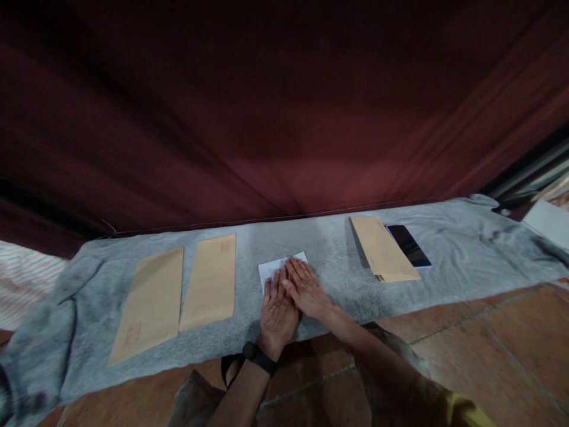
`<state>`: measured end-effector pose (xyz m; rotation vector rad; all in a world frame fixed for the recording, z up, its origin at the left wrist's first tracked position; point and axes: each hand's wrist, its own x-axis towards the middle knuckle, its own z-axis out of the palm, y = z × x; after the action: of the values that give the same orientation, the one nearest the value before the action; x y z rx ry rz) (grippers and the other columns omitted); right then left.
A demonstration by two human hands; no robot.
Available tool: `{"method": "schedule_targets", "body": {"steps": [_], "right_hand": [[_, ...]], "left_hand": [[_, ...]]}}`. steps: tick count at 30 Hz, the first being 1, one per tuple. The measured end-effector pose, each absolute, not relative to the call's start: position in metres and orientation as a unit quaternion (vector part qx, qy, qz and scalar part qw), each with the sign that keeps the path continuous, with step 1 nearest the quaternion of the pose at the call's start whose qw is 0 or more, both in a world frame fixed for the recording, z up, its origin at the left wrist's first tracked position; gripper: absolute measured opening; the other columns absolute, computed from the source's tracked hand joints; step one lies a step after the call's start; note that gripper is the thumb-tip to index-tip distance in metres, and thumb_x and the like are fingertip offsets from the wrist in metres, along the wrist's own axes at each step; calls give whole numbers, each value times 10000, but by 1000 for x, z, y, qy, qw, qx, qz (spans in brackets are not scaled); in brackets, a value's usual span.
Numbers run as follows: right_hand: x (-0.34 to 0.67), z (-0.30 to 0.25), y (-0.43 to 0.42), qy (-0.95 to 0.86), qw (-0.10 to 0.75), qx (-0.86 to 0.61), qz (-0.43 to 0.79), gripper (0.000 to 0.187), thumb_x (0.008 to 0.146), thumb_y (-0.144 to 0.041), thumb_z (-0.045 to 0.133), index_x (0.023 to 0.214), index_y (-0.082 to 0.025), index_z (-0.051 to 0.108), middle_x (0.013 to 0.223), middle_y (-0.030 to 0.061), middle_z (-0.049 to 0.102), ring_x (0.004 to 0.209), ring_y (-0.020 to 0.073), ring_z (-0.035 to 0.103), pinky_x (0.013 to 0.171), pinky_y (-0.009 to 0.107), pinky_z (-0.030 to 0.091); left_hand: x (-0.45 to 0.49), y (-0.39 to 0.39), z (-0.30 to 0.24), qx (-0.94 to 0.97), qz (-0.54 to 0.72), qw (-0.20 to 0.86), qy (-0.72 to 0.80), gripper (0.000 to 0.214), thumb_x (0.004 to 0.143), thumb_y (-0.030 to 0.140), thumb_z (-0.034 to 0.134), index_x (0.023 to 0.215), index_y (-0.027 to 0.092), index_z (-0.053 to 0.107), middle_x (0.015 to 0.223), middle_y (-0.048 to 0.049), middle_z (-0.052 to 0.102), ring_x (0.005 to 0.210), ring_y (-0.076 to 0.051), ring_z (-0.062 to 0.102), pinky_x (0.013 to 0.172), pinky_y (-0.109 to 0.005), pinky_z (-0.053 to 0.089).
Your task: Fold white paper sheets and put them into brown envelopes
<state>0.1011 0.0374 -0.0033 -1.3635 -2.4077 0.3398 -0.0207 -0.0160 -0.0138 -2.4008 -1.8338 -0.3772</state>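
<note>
A white sheet of paper (268, 270), perhaps folded, lies on the grey cloth in front of me. Both hands press down on it. My left hand (278, 308) is flat with its fingers stretched forward over the paper, and a black band circles that wrist. My right hand (306, 287) lies flat too, fingers slanting to the left and partly overlapping the left hand's edge. Much of the sheet is hidden under them. To the left lie two brown envelopes, one farther out (149, 302) and one closer (210, 280), both with red print.
On the right, a small stack of brown envelopes (384, 249) partly overlaps a dark-screened phone (408, 246). A grey cloth (331, 240) covers the long narrow surface. Dark red fabric (284, 130) hangs behind it, and brown floor tiles (493, 332) run along the near side.
</note>
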Motion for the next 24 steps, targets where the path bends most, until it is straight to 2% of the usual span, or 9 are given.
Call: {"method": "schedule_targets", "body": {"steps": [7,13,20,24], "right_hand": [[116,-13,40,-844,150,-512,65,656,1066,-468,306,1562,-39,321,1640,166,281,1538,246,222,1258,430,211],[134,-17,46,-843,143,-517,47,674,1050,-472,365,1583,-68,280,1630,173,307,1528,258,251,1243,473,243],[142,-14,50,-843,133,-519,48,610,1063,-448,328,1577,-120,323,1619,140,348,1513,262,290,1232,493,245],[141,-15,51,-842,133,-521,47,601,1066,-449,315,1568,-121,343,1615,136,360,1503,261,312,1229,488,247]], "left_hand": [[-33,-29,-10,-760,-144,55,-631,600,992,352,422,1532,94,376,1607,-200,357,1511,-295,309,1199,-519,342],[-43,-42,-8,-730,-159,76,-660,657,999,475,412,1515,68,398,1568,-223,411,1490,-312,351,1201,-534,333],[-43,-39,1,-728,-131,72,-669,659,991,449,428,1472,-1,436,1522,-274,451,1494,-338,334,1213,-578,292],[-39,-29,5,-758,-104,66,-641,555,993,322,437,1444,1,476,1527,-255,459,1466,-318,392,1187,-499,376]]}}
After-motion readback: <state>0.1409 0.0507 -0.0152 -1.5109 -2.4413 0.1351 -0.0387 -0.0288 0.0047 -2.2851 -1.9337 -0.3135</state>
